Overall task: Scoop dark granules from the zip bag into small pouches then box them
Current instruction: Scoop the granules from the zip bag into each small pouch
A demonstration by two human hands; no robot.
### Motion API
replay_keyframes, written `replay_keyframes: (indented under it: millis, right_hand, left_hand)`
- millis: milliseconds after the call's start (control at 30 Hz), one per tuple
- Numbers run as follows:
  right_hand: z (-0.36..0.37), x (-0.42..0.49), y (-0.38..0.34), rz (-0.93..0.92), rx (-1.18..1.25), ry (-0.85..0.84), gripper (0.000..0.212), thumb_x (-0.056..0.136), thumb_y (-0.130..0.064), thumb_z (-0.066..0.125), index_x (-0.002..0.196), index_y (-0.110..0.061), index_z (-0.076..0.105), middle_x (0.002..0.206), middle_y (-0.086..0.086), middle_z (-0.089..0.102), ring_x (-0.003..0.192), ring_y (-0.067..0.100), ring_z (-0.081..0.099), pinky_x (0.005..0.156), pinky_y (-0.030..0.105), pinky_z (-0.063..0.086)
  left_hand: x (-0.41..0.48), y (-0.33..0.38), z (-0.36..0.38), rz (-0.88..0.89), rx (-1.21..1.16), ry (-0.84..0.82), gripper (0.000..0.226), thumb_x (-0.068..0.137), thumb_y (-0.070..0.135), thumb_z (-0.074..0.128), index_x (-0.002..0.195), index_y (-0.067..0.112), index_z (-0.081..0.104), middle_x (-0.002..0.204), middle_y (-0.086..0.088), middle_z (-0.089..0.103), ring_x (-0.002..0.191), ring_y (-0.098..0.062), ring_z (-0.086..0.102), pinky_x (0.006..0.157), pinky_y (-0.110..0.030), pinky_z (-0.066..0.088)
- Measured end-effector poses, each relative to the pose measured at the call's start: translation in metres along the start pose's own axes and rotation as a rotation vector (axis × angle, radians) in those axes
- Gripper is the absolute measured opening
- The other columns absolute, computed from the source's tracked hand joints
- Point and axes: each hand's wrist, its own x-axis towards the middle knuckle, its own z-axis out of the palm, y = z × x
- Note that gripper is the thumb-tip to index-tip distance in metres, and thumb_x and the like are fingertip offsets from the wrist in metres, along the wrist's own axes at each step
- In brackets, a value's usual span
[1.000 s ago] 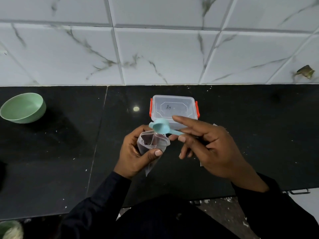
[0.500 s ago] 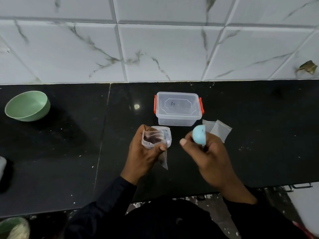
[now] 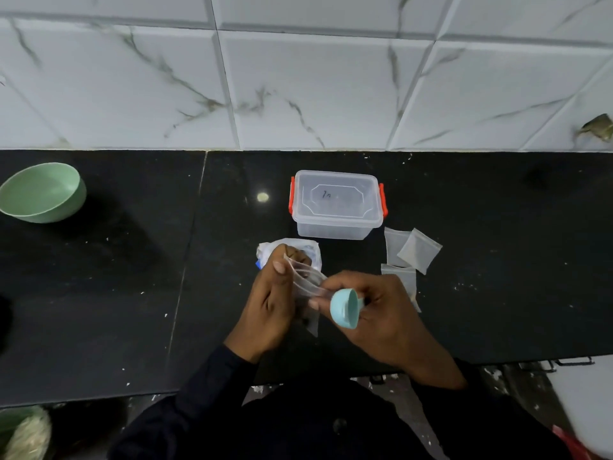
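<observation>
My left hand (image 3: pixel 270 303) pinches the top edge of a small clear pouch (image 3: pixel 306 283) held above the black counter. My right hand (image 3: pixel 384 313) grips a light blue scoop (image 3: pixel 345 307), bowl turned sideways, and its fingertips also touch the pouch's top edge. Behind my left hand lies the zip bag (image 3: pixel 311 252) with dark granules, mostly hidden. A clear plastic box (image 3: pixel 336 204) with orange latches and its lid on stands just beyond. Several empty small pouches (image 3: pixel 409 252) lie to the right of the box.
A green bowl (image 3: pixel 41 192) sits at the far left of the black counter (image 3: pixel 132 277). A white tiled wall (image 3: pixel 298 78) rises behind the counter. A green, fibrous object (image 3: pixel 23 433) shows at the lower left corner, below the counter's front edge.
My right hand has swung the scoop away from the pouch mouth and come back to the pouch's top edge. Both hands now hold the pouch together, lower and closer to me.
</observation>
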Motion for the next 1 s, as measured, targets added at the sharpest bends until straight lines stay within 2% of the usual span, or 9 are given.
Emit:
replay_keyframes:
  millis: [233,333,433,533,633,733,867,933,1000]
  right_hand:
    - [-0.030,0.015,0.016,-0.102,0.218,-0.129,0.021,0.076,-0.003,0.077,0.095,-0.010,0.073,0.089,-0.001,0.075,0.078,0.016,0.072,0.073,0.028,0.057]
    - [-0.037,0.018,0.029,-0.110,0.185,-0.190,0.016,0.072,-0.005,0.081,0.086,0.000,0.074,0.082,0.007,0.076,0.070,0.019,0.072,0.066,0.029,0.057]
    - [-0.044,0.022,0.034,-0.107,0.149,-0.197,0.018,0.072,-0.010,0.083,0.082,0.001,0.075,0.079,0.008,0.075,0.068,0.018,0.071,0.064,0.028,0.057]
    - [-0.054,0.028,0.031,-0.100,0.184,-0.133,0.020,0.075,-0.023,0.080,0.090,-0.010,0.073,0.082,-0.005,0.075,0.073,0.010,0.070,0.068,0.028,0.058]
    - [-0.070,0.029,0.031,-0.051,0.089,-0.033,0.038,0.065,-0.025,0.085,0.100,-0.022,0.069,0.071,-0.035,0.064,0.071,-0.011,0.062,0.072,0.006,0.047]
    - [-0.068,0.027,0.033,0.057,0.123,-0.088,0.041,0.059,-0.041,0.086,0.097,-0.035,0.070,0.089,-0.027,0.071,0.087,-0.001,0.067,0.077,0.011,0.052]
    - [-0.058,0.020,0.035,0.087,0.262,-0.054,0.016,0.072,-0.042,0.074,0.075,-0.027,0.075,0.077,-0.008,0.074,0.073,0.012,0.069,0.065,0.021,0.056]
    - [-0.061,0.018,0.034,0.078,0.313,-0.037,0.003,0.075,-0.040,0.076,0.077,-0.039,0.075,0.076,-0.010,0.074,0.073,0.011,0.069,0.065,0.019,0.055]
    - [-0.067,0.018,0.034,0.072,0.323,-0.013,0.007,0.075,-0.041,0.072,0.081,-0.045,0.075,0.078,-0.012,0.074,0.074,0.010,0.069,0.066,0.018,0.055]
  left_hand:
    - [0.008,-0.017,0.003,0.017,0.066,0.050,0.029,0.096,0.060,0.039,0.080,0.040,0.053,0.083,0.000,0.060,0.075,-0.017,0.056,0.068,-0.033,0.046]
    - [0.009,-0.023,0.008,0.085,0.179,0.166,0.029,0.097,0.051,0.046,0.074,0.033,0.048,0.076,0.005,0.060,0.069,-0.009,0.057,0.065,-0.022,0.046]
    - [0.012,-0.027,0.013,0.186,0.298,0.262,0.035,0.098,0.046,0.048,0.072,0.023,0.044,0.069,0.001,0.055,0.062,-0.017,0.053,0.058,-0.024,0.044]
    - [0.017,-0.026,0.021,0.215,0.329,0.359,0.039,0.096,0.048,0.052,0.070,0.022,0.041,0.065,0.001,0.048,0.057,-0.019,0.048,0.055,-0.023,0.041]
    - [0.020,-0.021,0.026,0.264,0.357,0.413,0.039,0.096,0.047,0.052,0.069,0.022,0.039,0.066,0.006,0.048,0.058,-0.011,0.048,0.057,-0.017,0.041]
    - [0.022,-0.018,0.032,0.307,0.389,0.433,0.039,0.098,0.046,0.051,0.070,0.022,0.038,0.065,0.005,0.047,0.057,-0.011,0.047,0.055,-0.018,0.039]
    - [0.025,-0.014,0.046,0.301,0.416,0.358,0.038,0.093,0.054,0.054,0.073,0.023,0.042,0.067,0.003,0.049,0.054,-0.016,0.046,0.051,-0.024,0.040]
    - [0.028,-0.009,0.047,0.242,0.314,0.249,0.030,0.085,0.058,0.062,0.081,0.030,0.051,0.075,0.014,0.056,0.061,-0.008,0.052,0.056,-0.018,0.044]
    - [0.030,-0.009,0.043,0.145,0.165,0.091,0.027,0.078,0.052,0.072,0.089,0.031,0.061,0.085,0.016,0.062,0.073,-0.006,0.059,0.067,-0.019,0.049]
